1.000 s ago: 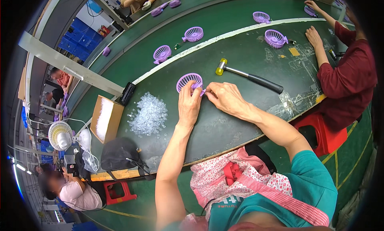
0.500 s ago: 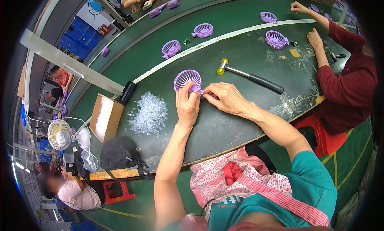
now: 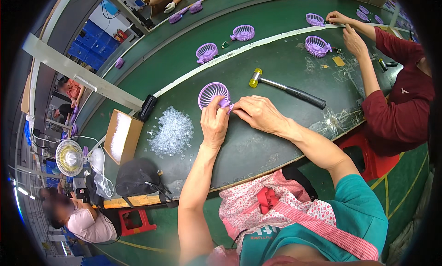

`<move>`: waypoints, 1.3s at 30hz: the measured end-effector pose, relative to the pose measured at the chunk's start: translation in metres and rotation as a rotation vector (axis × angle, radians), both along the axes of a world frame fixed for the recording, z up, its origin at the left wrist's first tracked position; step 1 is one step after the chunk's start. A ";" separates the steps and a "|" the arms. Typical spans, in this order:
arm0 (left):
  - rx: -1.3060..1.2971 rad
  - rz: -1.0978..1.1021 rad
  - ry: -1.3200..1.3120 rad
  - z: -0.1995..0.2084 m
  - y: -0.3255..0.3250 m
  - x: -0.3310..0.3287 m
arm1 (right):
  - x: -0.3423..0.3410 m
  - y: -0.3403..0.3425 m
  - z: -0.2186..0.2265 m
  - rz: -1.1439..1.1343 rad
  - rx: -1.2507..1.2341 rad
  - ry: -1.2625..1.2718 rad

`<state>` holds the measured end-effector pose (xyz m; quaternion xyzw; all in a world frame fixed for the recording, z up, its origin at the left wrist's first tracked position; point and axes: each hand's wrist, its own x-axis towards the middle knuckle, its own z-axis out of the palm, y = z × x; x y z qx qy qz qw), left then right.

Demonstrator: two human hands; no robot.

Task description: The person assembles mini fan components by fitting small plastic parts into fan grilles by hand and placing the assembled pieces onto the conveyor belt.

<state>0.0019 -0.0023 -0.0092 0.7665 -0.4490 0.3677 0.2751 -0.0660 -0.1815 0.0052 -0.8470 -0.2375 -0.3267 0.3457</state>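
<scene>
A round purple fan housing (image 3: pixel 213 92) with a slatted grille is held just above the green bench, left of the hammer. The fingers of my left hand (image 3: pixel 214 125) are closed around its lower side by the neck. My right hand (image 3: pixel 262 113) is pinched at the small stub of that neck; whatever sits between its fingertips is too small to make out. Left of my hands lies a pile of small clear plastic pieces (image 3: pixel 170 131). A hammer (image 3: pixel 289 88) with yellow faces and a black grip rests on the bench beyond my right hand.
An open cardboard box (image 3: pixel 123 137) of clear pieces, a black bag (image 3: pixel 137 176) and a white fan (image 3: pixel 70 157) stand at the left. Beyond the bench's white edge runs a conveyor belt (image 3: pixel 175 63) with purple housings (image 3: pixel 206 52). A co-worker's arm (image 3: pixel 368 58) reaches in from the right.
Housings on the belt have moved to the right. The co-worker at the right has brought both hands toward a housing at the belt's edge. My own hands have barely moved.
</scene>
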 end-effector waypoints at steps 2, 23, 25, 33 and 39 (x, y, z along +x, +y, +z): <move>0.005 -0.001 -0.003 0.000 0.000 0.000 | 0.000 -0.001 0.000 0.000 -0.003 0.002; -0.005 -0.045 0.205 -0.001 0.002 -0.001 | 0.001 -0.004 0.003 0.033 0.058 0.126; -0.026 -0.055 0.217 0.001 0.001 -0.001 | 0.002 -0.007 0.004 0.016 0.050 0.123; -0.159 -0.245 0.458 0.002 0.005 0.000 | 0.003 -0.016 0.011 0.119 0.262 0.394; -0.380 -0.353 0.759 0.006 0.003 -0.006 | 0.004 -0.017 0.016 0.260 0.605 0.701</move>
